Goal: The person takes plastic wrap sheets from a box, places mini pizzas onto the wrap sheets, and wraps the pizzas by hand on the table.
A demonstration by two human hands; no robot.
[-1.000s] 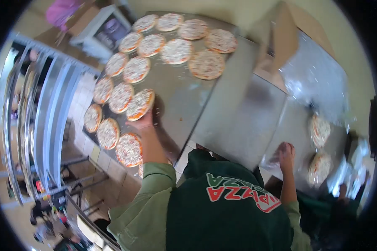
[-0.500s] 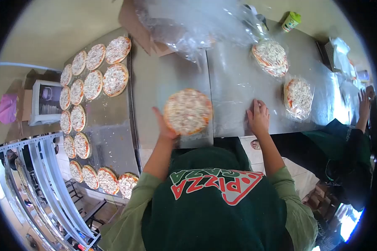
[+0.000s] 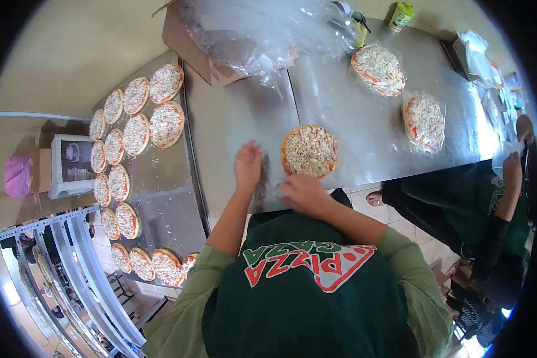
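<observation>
A cheese-topped pizza lies flat in front of me on the metal table, across the seam. My left hand is raised over the table, left of the pizza and apart from it, its fingers partly curled and blurred. My right hand is at the pizza's near edge, with fingers bent around what looks like clear plastic film; the film is too faint to make out fully. Several more pizzas stand in rows on the darker tray surface at the left.
Plastic bags spill from a cardboard box at the back. Wrapped pizzas lie at the right. A green cup and a basket stand behind. A co-worker's hand shows far right; a metal rack stands lower left.
The pizza has left my left hand and now lies on the table, further right. My left hand has moved slightly right and up. My right hand has moved left to the pizza's near edge.
</observation>
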